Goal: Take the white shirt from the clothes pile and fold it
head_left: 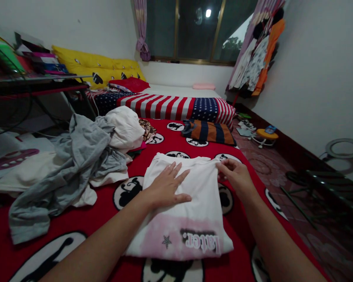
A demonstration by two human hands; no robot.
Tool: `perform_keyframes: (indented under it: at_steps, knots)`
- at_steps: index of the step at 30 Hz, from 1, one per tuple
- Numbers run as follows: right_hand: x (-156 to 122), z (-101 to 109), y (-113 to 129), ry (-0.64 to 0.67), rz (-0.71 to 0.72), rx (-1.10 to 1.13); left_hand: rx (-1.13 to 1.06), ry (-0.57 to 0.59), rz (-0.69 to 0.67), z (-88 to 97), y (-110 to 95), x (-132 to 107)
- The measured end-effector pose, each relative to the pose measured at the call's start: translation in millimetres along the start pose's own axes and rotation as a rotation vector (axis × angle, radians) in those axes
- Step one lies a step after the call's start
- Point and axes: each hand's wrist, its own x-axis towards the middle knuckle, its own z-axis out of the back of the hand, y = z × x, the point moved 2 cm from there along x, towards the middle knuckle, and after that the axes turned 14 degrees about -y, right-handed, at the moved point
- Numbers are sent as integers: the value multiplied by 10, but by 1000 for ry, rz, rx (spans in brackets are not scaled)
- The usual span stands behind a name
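A white shirt [202, 196] with a pink patch, a dark star and printed letters lies folded on the red blanket [102, 235]. My left hand [169, 186] rests flat on the shirt, fingers spread. At the shirt's far right corner, my right hand [232, 172] pinches the fabric between thumb and fingers. Left of the shirt is a loose heap of clothes, with a grey garment [76, 156] draped over cream pieces and a white bundled cloth [125, 127]. A folded brown and navy striped garment [210, 132] lies farther back on the blanket.
Behind the blanket stands a bed with a stars-and-stripes cover [164, 106] and yellow cushions [91, 64]. A cluttered desk [44, 84] is at the left. To the right are a yellow stool [267, 134] and a dark slatted rack [335, 188]. Clothes hang [269, 55] beside the window.
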Motion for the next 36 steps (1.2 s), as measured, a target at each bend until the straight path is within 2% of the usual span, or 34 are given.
perform_keyframes:
  at_steps: [2, 5, 7, 9, 10, 12, 13, 15, 17, 19, 22, 26, 29, 32, 34, 36]
  knots:
    - [7, -39, -42, -88, 51, 28, 35, -38, 15, -63, 28, -29]
    - [34, -61, -143, -120, 213, -308, 41, -107, -7, -75, 8, -60]
    - [21, -52, -121, -212, 359, -477, -7, -150, -62, 8, -21, -82]
    - [-51, -63, 3, -304, 503, -478, -72, -296, -57, 181, -5, -108]
    - [-109, -91, 85, -291, 560, -433, -89, -415, -5, 287, 39, -125]
    - [-254, -198, 239, -131, 610, -292, -59, -655, 185, 479, 204, -170]
    - [-333, -271, 293, -15, 608, -230, -32, -719, 289, 539, 314, -194]
    - [-483, -424, 338, 194, 585, -202, -19, -694, 448, 564, 551, -228]
    - [-592, -547, 307, 309, 573, -283, -81, -579, 527, 496, 750, -244]
    - [-645, -617, 241, 344, 567, -362, -143, -502, 552, 415, 860, -249]
    - [-649, -648, 150, 345, 573, -380, -283, -496, 540, 373, 870, -229]
    - [-596, -634, 95, 356, 565, -353, -798, -586, 577, 395, 874, -188]
    - [-622, -581, 226, 394, 514, -371, -874, -676, 606, 366, 982, -178]
    - [-843, -517, 545, 451, 583, -495, -818, -729, 604, 320, 1072, -183]
    - [-1110, -522, 717, 560, 705, -628, -845, -782, 610, 314, 1096, -200]
    - [-1404, -575, 728, 698, 790, -774, -907, -823, 645, 319, 1107, -226]
